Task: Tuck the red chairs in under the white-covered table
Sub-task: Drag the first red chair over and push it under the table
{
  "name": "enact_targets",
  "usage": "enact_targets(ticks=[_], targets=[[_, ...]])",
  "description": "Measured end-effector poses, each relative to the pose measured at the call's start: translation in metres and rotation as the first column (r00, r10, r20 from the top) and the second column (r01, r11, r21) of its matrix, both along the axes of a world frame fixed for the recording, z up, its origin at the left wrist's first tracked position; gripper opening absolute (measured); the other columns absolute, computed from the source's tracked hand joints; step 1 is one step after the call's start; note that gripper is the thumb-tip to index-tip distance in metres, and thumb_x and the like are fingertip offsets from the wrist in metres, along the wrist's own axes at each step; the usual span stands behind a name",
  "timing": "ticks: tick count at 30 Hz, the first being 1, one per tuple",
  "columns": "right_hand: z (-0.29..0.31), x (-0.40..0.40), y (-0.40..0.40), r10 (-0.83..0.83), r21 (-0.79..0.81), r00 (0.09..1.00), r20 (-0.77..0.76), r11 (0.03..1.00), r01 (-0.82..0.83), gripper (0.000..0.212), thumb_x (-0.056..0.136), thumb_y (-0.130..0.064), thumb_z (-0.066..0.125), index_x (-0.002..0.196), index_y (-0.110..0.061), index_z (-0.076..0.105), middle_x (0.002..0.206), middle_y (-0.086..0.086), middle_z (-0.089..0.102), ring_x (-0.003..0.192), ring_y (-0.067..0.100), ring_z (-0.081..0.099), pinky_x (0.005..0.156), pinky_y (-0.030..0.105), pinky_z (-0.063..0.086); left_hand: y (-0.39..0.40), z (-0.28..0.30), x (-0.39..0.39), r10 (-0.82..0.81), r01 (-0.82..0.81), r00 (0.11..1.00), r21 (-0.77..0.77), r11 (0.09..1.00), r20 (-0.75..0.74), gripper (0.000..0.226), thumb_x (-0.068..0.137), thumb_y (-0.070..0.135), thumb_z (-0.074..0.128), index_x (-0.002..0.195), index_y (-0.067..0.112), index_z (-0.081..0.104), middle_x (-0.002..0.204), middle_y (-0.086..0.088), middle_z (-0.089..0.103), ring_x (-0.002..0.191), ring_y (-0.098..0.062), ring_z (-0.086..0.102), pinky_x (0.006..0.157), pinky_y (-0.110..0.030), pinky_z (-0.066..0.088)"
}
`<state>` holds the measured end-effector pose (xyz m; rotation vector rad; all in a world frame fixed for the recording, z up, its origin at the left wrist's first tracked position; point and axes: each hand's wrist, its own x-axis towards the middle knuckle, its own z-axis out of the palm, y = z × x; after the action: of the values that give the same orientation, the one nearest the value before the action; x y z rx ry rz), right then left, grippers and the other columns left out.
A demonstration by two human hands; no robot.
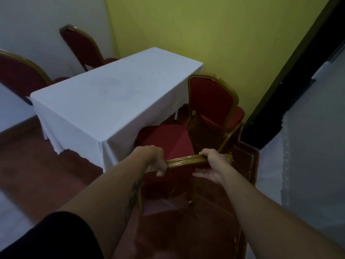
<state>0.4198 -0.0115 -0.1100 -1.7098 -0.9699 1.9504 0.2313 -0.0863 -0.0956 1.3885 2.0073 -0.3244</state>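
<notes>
White-covered table [112,98] fills mid-room. Two red chairs sit at its far side, a third [214,103] stands turned near its right corner. Nearest chair [164,141] faces the table's edge, seat front just touching the cloth. My left hand [155,158] and right hand [212,166] grip its gold top rail [186,160], fingers curled over.

Red chairs [164,141] with gold frames; plain white tablecloth [104,98]; yellow-green wall [224,34]; reddish-brown floor [46,174]
</notes>
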Motion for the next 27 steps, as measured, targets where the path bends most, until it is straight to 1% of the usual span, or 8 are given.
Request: enact_targets(ticks=[4, 6, 8, 14, 17, 20, 23, 27], targets=[[-0.001, 0.023, 0.013, 0.078, 0.024, 0.996, 0.044, 0.997, -0.079, 0.028, 0.091, -0.011, 0.063, 0.115, -0.004, 0.052, 0.131, 0.025, 0.052, 0.107, 0.045, 0.061, 0.057, 0.052, 0.059, -0.007, -0.001, 0.029, 0.087, -0.087, 0.996, 0.010, 0.996, 0.036, 0.040, 0.069, 0.036, 0.080, 0.103, 0.015, 0.074, 0.102, -0.007, 0.071, 0.091, -0.025, 0.069, 0.086, -0.038, 0.059], [-0.003, 0.029, 0.020, 0.075, 0.057, 0.996, 0.050, 0.995, -0.078, 0.026, 0.088, -0.009, 0.062, 0.110, -0.002, 0.050, 0.124, 0.026, 0.056, 0.102, 0.043, 0.064, 0.059, 0.051, 0.060, -0.010, -0.003, 0.036, 0.124, -0.125, 0.991, 0.028, 0.992, 0.046, 0.043, 0.068, 0.040, 0.081, 0.103, 0.016, 0.074, 0.101, -0.005, 0.071, 0.088, -0.024, 0.068, 0.082, -0.036, 0.059], [-0.005, 0.029, 0.025, 0.067, 0.085, 0.995, 0.071, 0.994, -0.073, 0.035, 0.084, -0.009, 0.062, 0.115, -0.001, 0.049, 0.118, 0.025, 0.059, 0.097, 0.041, 0.066, 0.061, 0.051, 0.062, -0.011, -0.004, 0.040, 0.153, -0.155, 0.987, 0.057, 0.986, 0.043, 0.048, 0.065, 0.046, 0.082, 0.102, 0.017, 0.074, 0.098, -0.003, 0.069, 0.085, -0.023, 0.066, 0.075, -0.034, 0.056], [-0.002, 0.022, 0.051, 0.060, 0.148, 0.991, 0.122, 0.986, -0.078, 0.055, 0.073, -0.005, 0.063, 0.126, 0.000, 0.048, 0.112, 0.027, 0.066, 0.089, 0.039, 0.072, 0.063, 0.053, 0.064, -0.002, -0.006, 0.049, 0.188, -0.195, 0.980, 0.104, 0.975, 0.073, 0.052, 0.068, 0.052, 0.081, 0.105, 0.017, 0.073, 0.096, -0.002, 0.066, 0.085, -0.025, 0.064, 0.073, -0.035, 0.055], [0.000, 0.017, 0.068, 0.074, 0.170, 0.989, 0.128, 0.981, -0.095, 0.044, 0.075, 0.002, 0.061, 0.118, 0.004, 0.052, 0.110, 0.025, 0.066, 0.087, 0.036, 0.071, 0.073, 0.056, 0.063, 0.008, -0.008, 0.050, 0.186, -0.196, 0.977, 0.094, 0.976, 0.108, 0.041, 0.071, 0.050, 0.081, 0.095, 0.018, 0.070, 0.097, -0.004, 0.067, 0.082, -0.023, 0.064, 0.072, -0.034, 0.055], [0.001, 0.008, 0.082, 0.058, 0.194, 0.991, 0.122, 0.978, -0.081, 0.031, 0.076, 0.006, 0.058, 0.105, 0.000, 0.049, 0.097, 0.023, 0.062, 0.082, 0.033, 0.068, 0.081, 0.059, 0.060, 0.019, -0.007, 0.045, 0.185, -0.195, 0.975, 0.080, 0.977, 0.124, 0.038, 0.074, 0.049, 0.080, 0.089, 0.018, 0.064, 0.098, -0.004, 0.066, 0.083, -0.024, 0.064, 0.073, -0.034, 0.055], [-0.002, 0.005, 0.096, 0.049, 0.198, 0.989, 0.141, 0.977, -0.077, 0.046, 0.075, 0.006, 0.059, 0.118, -0.003, 0.046, 0.092, 0.020, 0.061, 0.077, 0.031, 0.068, 0.074, 0.055, 0.062, 0.031, -0.008, 0.044, 0.169, -0.179, 0.976, 0.067, 0.982, 0.136, 0.039, 0.074, 0.051, 0.079, 0.086, 0.017, 0.062, 0.096, -0.004, 0.066, 0.083, -0.024, 0.064, 0.070, -0.034, 0.053], [-0.007, 0.004, 0.120, 0.086, 0.191, 0.981, 0.174, 0.974, -0.120, 0.068, 0.069, 0.002, 0.062, 0.133, -0.005, 0.043, 0.099, 0.020, 0.063, 0.081, 0.032, 0.071, 0.060, 0.048, 0.063, 0.048, -0.009, 0.044, 0.170, -0.184, 0.971, 0.074, 0.980, 0.170, 0.045, 0.076, 0.051, 0.079, 0.099, 0.013, 0.068, 0.090, -0.003, 0.066, 0.080, -0.024, 0.065, 0.077, -0.036, 0.059]])
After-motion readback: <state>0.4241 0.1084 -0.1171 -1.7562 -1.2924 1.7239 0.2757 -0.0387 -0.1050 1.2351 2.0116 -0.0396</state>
